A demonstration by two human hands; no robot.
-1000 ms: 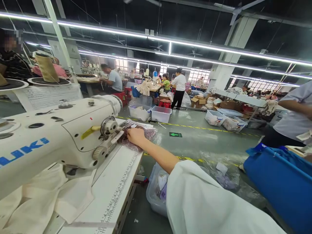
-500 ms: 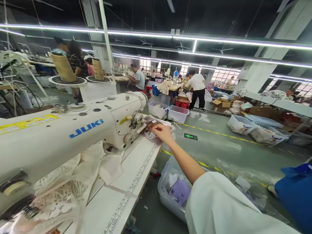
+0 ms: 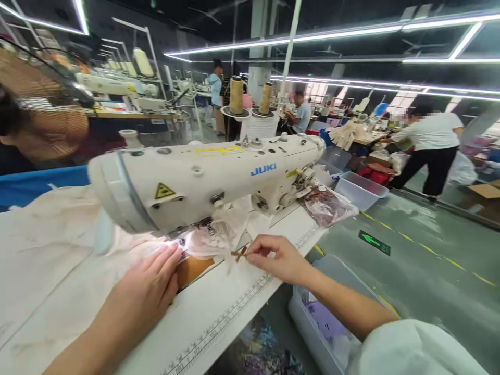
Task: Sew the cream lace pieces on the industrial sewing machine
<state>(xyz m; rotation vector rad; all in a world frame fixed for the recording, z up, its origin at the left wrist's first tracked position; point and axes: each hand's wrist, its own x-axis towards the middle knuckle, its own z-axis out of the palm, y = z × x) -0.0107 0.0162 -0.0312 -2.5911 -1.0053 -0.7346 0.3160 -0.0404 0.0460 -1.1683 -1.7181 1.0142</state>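
My left hand [image 3: 150, 284] lies with fingers outstretched on the pale fabric [image 3: 58, 260], close beside the lit needle area of a white JUKI sewing machine [image 3: 219, 182]. Pinched between thumb and forefinger of my right hand [image 3: 275, 255] is a small brown strip [image 3: 241, 254], perhaps a bit of ribbon; its exact shape is blurred. It is held just right of the pale lace [image 3: 213, 237] under the machine. A clear plastic bag [image 3: 332, 205] with brown contents lies at the far end of the machine table [image 3: 234, 297].
A clear bin [image 3: 299, 312] with purple and white pieces stands on the floor below the table's right edge. Another bin [image 3: 361, 190] stands farther back. Two thread cones [image 3: 236, 96] rise behind the machine. Co-workers [image 3: 427, 140] are busy in the background.
My right hand has come back from the plastic bag to the needle area, holding the small brown strip. My view has turned left, and my left hand now shows on the fabric.
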